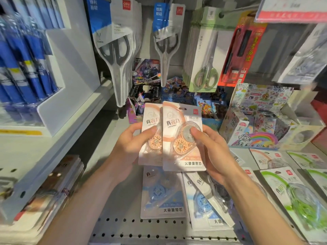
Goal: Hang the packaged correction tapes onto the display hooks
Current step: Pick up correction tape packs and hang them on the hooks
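Note:
Two orange packaged correction tapes are held upright above the shelf, side by side and overlapping. My left hand (130, 147) grips the left orange pack (150, 121) by its left edge. My right hand (210, 149) grips the right orange pack (182, 156), thumb on its clear blister. Blue packs (162, 193) lie flat on the shelf under my hands, with another blue pack (203, 206) beside them. Green packs (293, 197) and one more orange pack (267, 159) lie flat to the right. No empty display hook can be made out.
Packaged scissors (116, 50) hang from hooks above, with green-handled scissors (205, 55) and a red pack (242, 50) further right. Card and sticker boxes (256, 124) stand at the back of the perforated shelf (159, 230). Blue pens (23, 68) fill a rack on the left.

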Available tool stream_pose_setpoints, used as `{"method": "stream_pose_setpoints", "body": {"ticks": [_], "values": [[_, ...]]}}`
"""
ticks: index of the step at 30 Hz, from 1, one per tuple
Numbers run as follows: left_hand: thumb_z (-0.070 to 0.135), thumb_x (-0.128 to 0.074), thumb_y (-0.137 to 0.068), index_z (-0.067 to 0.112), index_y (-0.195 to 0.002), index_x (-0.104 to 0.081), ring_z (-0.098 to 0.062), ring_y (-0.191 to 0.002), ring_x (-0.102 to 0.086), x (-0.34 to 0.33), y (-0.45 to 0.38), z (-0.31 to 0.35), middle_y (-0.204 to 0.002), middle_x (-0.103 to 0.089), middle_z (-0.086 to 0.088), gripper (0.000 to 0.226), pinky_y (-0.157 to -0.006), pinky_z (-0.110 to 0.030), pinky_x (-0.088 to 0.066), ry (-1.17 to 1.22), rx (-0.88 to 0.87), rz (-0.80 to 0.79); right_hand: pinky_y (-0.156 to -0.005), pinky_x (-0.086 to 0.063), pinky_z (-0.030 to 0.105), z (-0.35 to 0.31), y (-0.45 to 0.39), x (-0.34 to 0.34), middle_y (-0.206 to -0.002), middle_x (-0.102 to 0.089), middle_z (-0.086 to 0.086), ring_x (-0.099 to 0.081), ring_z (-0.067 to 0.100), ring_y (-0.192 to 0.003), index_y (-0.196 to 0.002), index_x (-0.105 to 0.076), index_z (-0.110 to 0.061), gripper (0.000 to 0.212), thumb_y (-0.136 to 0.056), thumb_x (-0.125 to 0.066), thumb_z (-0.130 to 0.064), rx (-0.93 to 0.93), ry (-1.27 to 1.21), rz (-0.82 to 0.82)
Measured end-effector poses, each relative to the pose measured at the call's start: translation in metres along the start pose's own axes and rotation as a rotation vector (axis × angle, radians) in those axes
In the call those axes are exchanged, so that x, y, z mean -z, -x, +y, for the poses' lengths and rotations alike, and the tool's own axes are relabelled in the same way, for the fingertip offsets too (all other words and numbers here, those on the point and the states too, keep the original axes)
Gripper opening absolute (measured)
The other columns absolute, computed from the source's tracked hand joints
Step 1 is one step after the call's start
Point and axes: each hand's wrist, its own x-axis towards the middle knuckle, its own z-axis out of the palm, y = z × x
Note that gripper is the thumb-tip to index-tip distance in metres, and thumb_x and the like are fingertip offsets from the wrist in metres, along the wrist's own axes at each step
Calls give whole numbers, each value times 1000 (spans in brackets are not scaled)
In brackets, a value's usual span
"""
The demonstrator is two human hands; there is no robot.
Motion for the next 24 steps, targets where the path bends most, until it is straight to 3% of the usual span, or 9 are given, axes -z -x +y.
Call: {"method": "stream_pose_setpoints", "body": {"ticks": [2, 7, 10, 13, 15, 17, 20, 22, 24], "values": [[22, -84, -78, 13, -124, -63, -27, -101, -77, -4, 12, -3, -112, -79, -9, 51, -73, -30, -62, 22, -11, -16, -66, -63, 36, -3, 12, 0, -102, -79, 18, -78, 28, -82, -135, -54, 2, 62, -80, -72, -19, 29, 15, 0], [13, -76, -75, 9, -121, -57, -31, -97, -78, -26, 40, -9, -108, -79, -15, 50, -77, -36, -64, 96, -123, -2, -75, -65, 45, -14, 48, 11, -106, -78, 22, -77, 32, -90, -129, -54, -6, 49, -84, -70, -19, 96, 97, 19], [8, -76, -79, 14, -119, -58, -28, -93, -79, -46, 58, -7, -102, -81, -11, 44, -75, -36, -64, 88, -159, 64, -52, -58, 26, -22, 73, 33, -87, -81, 8, -78, 18, -69, -124, -58, -10, 32, -94, -67, -16, 160, 171, 51], [0, -71, -90, 15, -121, -56, -28, -94, -79, -73, 75, -6, -101, -81, -9, 38, -79, -42, -64, 52, -176, 114, -48, -55, 21, -34, 100, 59, -84, -81, 5, -77, 14, -66, -121, -62, -13, 36, -88, -72, -21, 218, 181, 59], [0, -69, -92, 14, -123, -54, -26, -92, -79, -95, 87, -8, -100, -81, -8, 37, -72, -35, -64, 28, -210, 124, -44, -53, 18, -43, 117, 80, -83, -81, 5, -76, 13, -64, -120, -63, -14, 33, -90, -75, -20, 255, 196, 62], [4, -73, -90, 14, -124, -55, -23, -91, -79, -122, 100, -11, -100, -82, -6, 40, -68, -23, -61, -6, -271, 127, -55, -59, 24, -53, 134, 104, -90, -82, 9, -78, 17, -73, -121, -63, -14, 37, -88, -78, -22, 285, 196, 65], [24, -84, -74, 21, -118, -60, -21, -89, -80, -171, 121, -19, -97, -82, -3, 51, -65, -21, -60, -64, -349, 170, -69, -63, 35, -74, 161, 146, -99, -82, 11, -79, 22, -83, -119, -63, -21, 41, -82, -79, -31, 315, 214, 69], [36, -84, -65, 26, -113, -62, -18, -85, -80, -208, 133, -26, -94, -82, 1, 54, -63, -20, -59, -120, -390, 206, -66, -62, 34, -89, 181, 175, -97, -82, 9, -79, 20, -80, -117, -64, -27, 42, -79, -77, -38, 336, 258, 64], [43, -84, -62, 29, -111, -62, -14, -82, -80, -243, 145, -33, -93, -82, 4, 56, -60, -19, -58, -145, -427, 234, -55, -56, 22, -104, 198, 205, -92, -82, 4, -77, 12, -70, -111, -64, -29, 34, -80, -75, -38, 367, 284, 46]]}}
